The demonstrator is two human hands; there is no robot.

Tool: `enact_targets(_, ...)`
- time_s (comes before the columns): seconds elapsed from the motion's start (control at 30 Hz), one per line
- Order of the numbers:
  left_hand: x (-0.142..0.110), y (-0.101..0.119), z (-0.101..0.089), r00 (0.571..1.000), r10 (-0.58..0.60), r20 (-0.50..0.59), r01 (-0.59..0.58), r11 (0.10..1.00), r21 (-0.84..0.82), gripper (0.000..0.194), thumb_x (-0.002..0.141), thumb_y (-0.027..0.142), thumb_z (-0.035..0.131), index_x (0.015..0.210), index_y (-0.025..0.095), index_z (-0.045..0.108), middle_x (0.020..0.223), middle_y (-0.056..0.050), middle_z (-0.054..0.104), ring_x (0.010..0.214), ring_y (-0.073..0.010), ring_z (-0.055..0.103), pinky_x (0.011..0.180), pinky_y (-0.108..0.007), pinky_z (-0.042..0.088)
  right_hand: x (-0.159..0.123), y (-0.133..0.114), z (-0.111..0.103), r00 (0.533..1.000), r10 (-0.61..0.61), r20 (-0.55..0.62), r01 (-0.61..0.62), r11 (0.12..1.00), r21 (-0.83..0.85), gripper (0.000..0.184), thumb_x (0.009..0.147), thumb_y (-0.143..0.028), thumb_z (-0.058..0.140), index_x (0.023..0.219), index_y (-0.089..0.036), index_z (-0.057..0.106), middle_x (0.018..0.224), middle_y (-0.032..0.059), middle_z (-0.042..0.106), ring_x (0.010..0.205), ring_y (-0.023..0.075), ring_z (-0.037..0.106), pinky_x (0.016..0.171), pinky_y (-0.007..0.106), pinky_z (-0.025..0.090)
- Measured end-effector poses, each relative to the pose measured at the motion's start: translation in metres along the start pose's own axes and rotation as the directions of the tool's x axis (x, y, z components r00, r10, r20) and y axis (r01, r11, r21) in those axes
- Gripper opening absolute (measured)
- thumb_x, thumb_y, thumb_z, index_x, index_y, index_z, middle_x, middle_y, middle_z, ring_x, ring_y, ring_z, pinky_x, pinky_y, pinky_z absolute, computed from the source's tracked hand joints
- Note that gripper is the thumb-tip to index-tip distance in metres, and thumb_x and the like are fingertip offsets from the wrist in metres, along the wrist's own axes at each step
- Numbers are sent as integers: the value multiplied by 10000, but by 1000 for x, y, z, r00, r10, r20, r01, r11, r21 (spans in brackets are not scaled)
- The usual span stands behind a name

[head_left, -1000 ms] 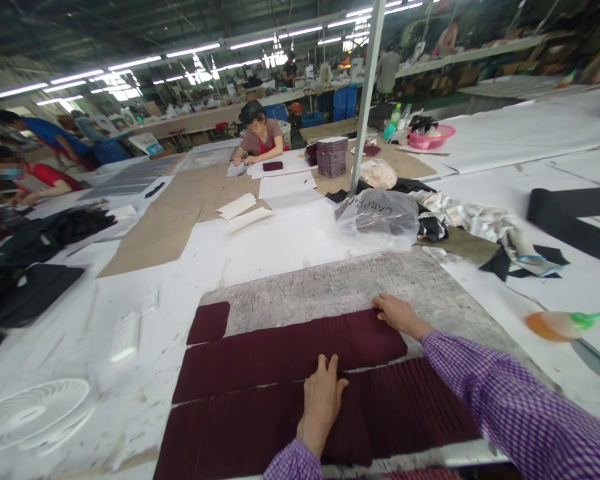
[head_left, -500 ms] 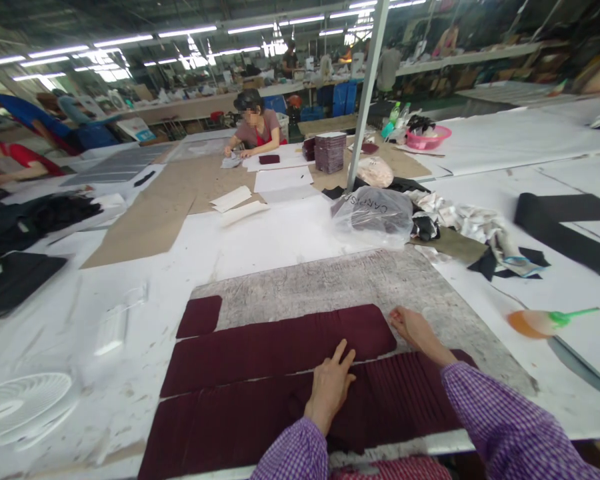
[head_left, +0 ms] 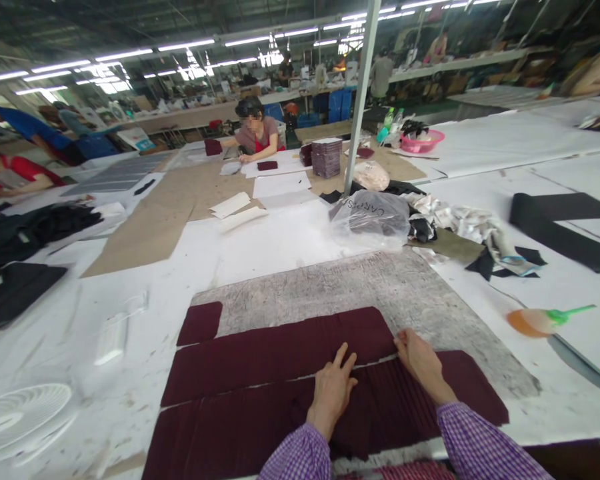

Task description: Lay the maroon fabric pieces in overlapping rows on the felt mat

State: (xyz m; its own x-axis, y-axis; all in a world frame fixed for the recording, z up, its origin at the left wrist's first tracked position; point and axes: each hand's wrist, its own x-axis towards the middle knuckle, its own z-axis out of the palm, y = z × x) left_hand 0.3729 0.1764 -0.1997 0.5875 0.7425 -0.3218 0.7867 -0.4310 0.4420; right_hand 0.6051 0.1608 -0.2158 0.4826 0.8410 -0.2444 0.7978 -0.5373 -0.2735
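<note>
Head camera view: the left hand (head_left: 331, 393) lies palm down across the narrow gap between two rows of dark maroon, thin fabric pieces, its index and middle fingers stretched out and apart on the upper row of maroon fabric (head_left: 280, 350), its thumb over the lower row of maroon fabric (head_left: 235, 423). At the right end of the upper row, the right hand (head_left: 423, 365) has its thumb and index finger drawn close together by the edge; whether they pinch the cloth I cannot tell.

To handle this well, I judge, the left fingertips should bear down just enough to anchor the layers without dragging them, while the right fingertips work only the very edge, a little at a time, so the overlaps stay even and the gap between rows stays straight.

Both rows rest on a grey, scuffed flat board (head_left: 300, 293) on the near part of the white-covered table (head_left: 265, 250). The upper row looks fairly smooth, with faint ridges toward its right side and a clipped corner at its end. The lower row is less tidy: closely stepped folds or edges beneath the right hand, a rumpled patch beside the left wrist, and a flat end section at far right. Above the upper row's left end sits a small maroon fabric piece (head_left: 201, 323) with rounded corners.
</note>
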Motion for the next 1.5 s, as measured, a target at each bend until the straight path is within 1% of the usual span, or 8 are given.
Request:
enact_targets(0.23,1,-1,-1,1000,-4,25,5,1000,-14,597,839,254,534,1391,347,327,1557,46,205,1114,-212,565,938,-354,490,-10,-1,-2,1000,-2,-17,2,1000,14,197,923,-325,496,1009,-168,578,934,53,669,807,175,641,728,344,509)
enact_targets(0.43,0,0,-1,1000,2,10,-2,1000,-14,597,837,268,545,1384,356,323,1553,60,213,1096,-217,576,922,-376,504,3,-10,-4,985,-168,-31,168,986,0,185,909,-275,516,1042,-158,567,1008,69,615,859,187,604,760,364,499)
enact_targets(0.53,-1,0,-1,1000,-2,4,2,1000,-10,604,832,277,557,1381,363,321,1550,55,224,1070,-222,589,898,-385,516,27,-25,-7,935,-354,21,353,935,20,196,895,-238,546,1076,-167,574,1035,54,609,927,192,591,823,383,488)
enact_targets(0.67,-1,0,-2,1000,-6,8,6,1000,-11,611,827,274,564,1381,365,324,1543,39,248,1067,-229,592,886,-385,521,58,-56,-14,807,-581,106,582,813,30,235,881,-246,572,1106,-177,580,1101,58,590,1014,219,558,887,431,453)
enact_targets(0.83,-1,-1,-4,1000,-8,0,8,1000,-29,587,828,284,564,1369,361,348,1538,36,263,1043,-236,606,876,-392,528,78,-86,-18,683,-695,226,710,704,17,238,872,-301,588,1075,-176,595,1091,58,598,987,218,567,865,432,460)
enact_targets(1.1,-1,-2,-6,1000,-3,3,3,998,-66,589,826,278,568,1369,359,354,1537,39,265,1045,-244,603,891,-400,526,91,-92,-7,647,-705,292,742,670,-27,188,874,-313,591,974,-155,613,1014,47,625,907,193,597,798,397,498)
enact_targets(1.27,-1,-2,-5,1000,-2,1,2,997,-72,590,825,276,567,1369,357,353,1539,38,260,1048,-244,602,888,-403,529,91,-92,-9,580,-756,304,797,604,-19,150,874,-296,591,883,-151,630,1007,43,631,956,203,583,851,421,471)
enact_targets(1.5,1,-3,-2,1000,10,-12,-10,998,-55,591,818,282,581,1363,349,362,1538,30,264,1025,-247,618,867,-414,540,93,-97,-12,518,-796,312,838,545,0,212,884,-294,577,1044,-157,596,1035,50,622,963,213,588,844,428,477)
